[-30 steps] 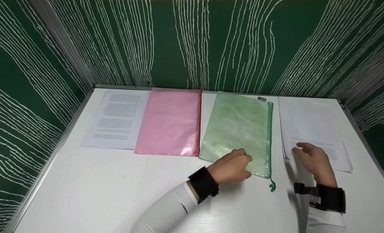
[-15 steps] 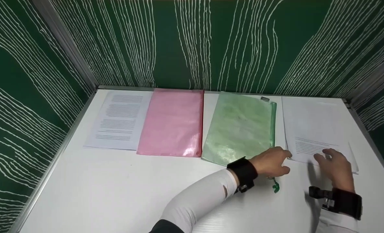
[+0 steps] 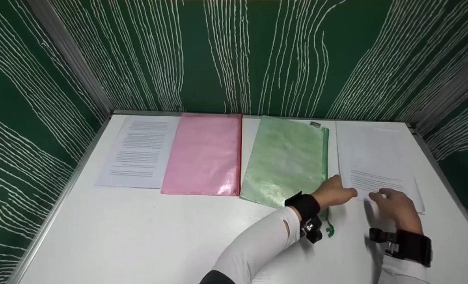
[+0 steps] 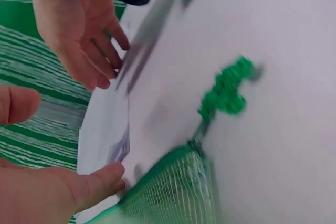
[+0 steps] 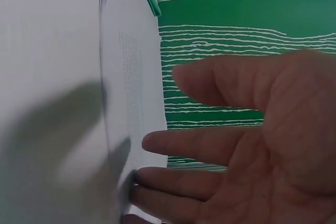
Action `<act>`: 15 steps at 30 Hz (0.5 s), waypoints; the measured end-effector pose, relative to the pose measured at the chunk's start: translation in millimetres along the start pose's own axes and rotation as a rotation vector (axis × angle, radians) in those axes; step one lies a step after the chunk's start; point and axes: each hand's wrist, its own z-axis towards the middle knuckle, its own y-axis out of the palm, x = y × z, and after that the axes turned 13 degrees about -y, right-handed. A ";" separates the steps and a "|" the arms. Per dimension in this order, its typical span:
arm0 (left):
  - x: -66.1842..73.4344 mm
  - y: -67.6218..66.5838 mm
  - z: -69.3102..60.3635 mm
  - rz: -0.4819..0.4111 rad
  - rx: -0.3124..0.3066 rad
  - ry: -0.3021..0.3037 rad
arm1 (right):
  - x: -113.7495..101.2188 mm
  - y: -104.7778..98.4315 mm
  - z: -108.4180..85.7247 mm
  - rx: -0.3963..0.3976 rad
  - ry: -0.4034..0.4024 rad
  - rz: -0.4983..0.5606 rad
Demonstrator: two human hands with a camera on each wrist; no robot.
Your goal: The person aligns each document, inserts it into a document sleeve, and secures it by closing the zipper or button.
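Observation:
At the right of the table lies a stack of white paper (image 3: 371, 152) with printed lines, its sheets slightly out of line. My left hand (image 3: 333, 192) reaches over the lower right of the green zip folder (image 3: 287, 157), fingers extended by the stack's near left corner. My right hand (image 3: 398, 207) is at the stack's near edge. In the right wrist view, its thumb (image 5: 210, 80) stands apart from the straight fingers, whose tips are at the paper; contact is hard to tell. Neither hand grips anything. A green cord pull (image 4: 226, 90) hangs off the folder's zip.
Left of the green folder lies a pink zip folder (image 3: 202, 157), partly over another printed sheet (image 3: 135, 154). A green wall (image 3: 226, 59) with white wavy lines closes off the back of the white table (image 3: 119, 236).
My left hand has moved right, off the green folder's middle to the paper stack's near left corner. My right hand has shifted right and nearer along the stack. Papers and folders look unmoved.

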 end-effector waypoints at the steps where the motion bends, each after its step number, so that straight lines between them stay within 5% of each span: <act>1: 0.9 0.9 0.2 -0.045 0.002 -0.030 | -1.2 -0.3 -0.4 -0.006 0.004 -0.009; 6: 5.3 5.8 0.4 -0.199 0.032 -0.173 | -4.5 -2.3 -4.0 -0.004 0.019 -0.026; 15: 6.5 8.6 6.5 -0.618 0.086 -0.172 | -3.8 -8.0 -8.5 0.019 0.026 -0.109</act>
